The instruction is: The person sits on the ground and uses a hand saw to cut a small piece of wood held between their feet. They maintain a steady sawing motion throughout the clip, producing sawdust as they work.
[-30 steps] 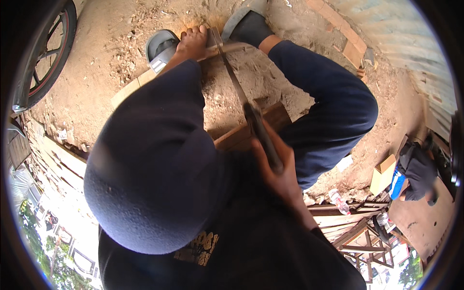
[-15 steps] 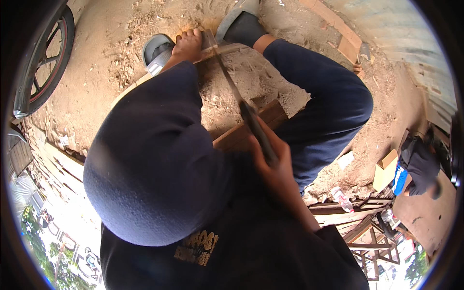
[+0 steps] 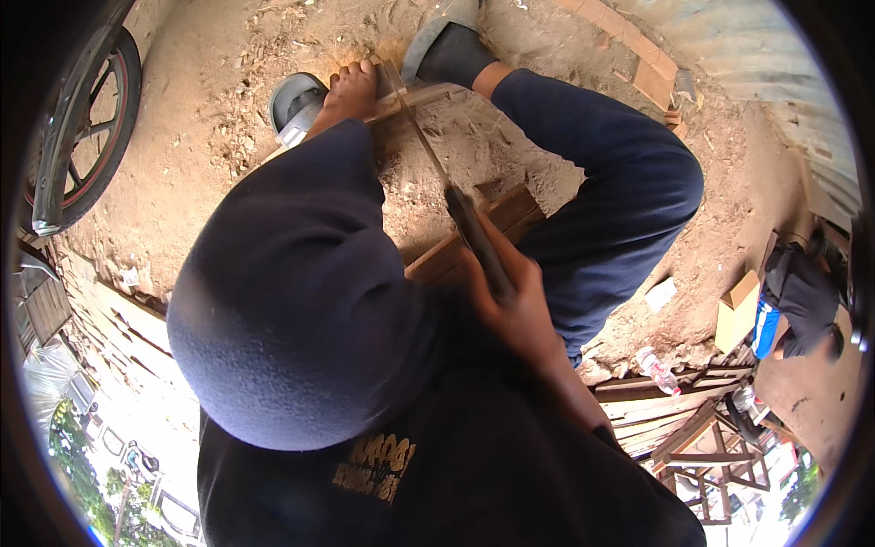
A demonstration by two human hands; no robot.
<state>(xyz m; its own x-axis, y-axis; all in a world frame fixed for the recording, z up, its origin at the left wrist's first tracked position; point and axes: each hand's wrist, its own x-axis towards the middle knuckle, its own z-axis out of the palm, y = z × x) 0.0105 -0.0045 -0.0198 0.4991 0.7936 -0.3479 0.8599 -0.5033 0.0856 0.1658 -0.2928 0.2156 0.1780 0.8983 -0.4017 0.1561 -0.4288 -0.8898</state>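
Note:
My right hand (image 3: 512,296) is closed round the dark handle of a handsaw (image 3: 425,141). The saw's thin blade points away from me and crosses a light wooden strip (image 3: 421,98) near the ground. My bare left foot (image 3: 353,93) presses on that strip, just left of the blade. My left hand does not show; my bent left knee (image 3: 292,301) fills that side. Between my legs lies a brown wooden block (image 3: 483,235).
An empty grey slide sandal (image 3: 297,102) sits beside my left foot. A motorbike wheel (image 3: 100,128) stands at far left, corrugated metal sheeting (image 3: 766,73) at far right. A plastic bottle (image 3: 658,372), an open cardboard box (image 3: 736,312) and another person (image 3: 802,292) are at right.
My right hand and the saw handle have shifted slightly left and away from me. The blade still crosses the strip, and my left foot stays on it. The whole view has tilted a little.

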